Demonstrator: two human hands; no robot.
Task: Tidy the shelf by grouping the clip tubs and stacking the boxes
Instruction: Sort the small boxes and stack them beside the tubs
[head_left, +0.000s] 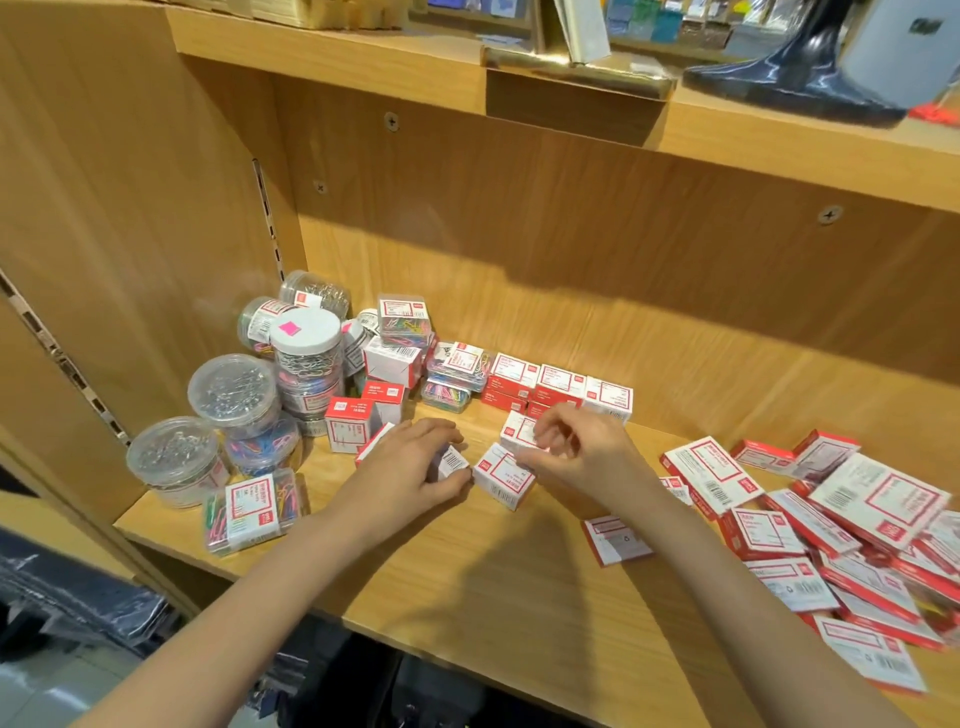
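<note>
Shelf (519, 571) smooth light wood; clip tubs (234, 389) clear glossy plastic; boxes (878, 499) matt card.

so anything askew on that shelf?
Yes: the flat red-and-white boxes at right lie in a loose, overlapping heap at mixed angles, not stacked. At front left, a clear clip box lies apart from the round tubs.

Boxes (503, 480) red & white w/ barcodes; tubs (232, 391) clear, multicolour clips; shelf (519, 571) tan woodgrain.

Box (505, 480) labels too blurred
</note>
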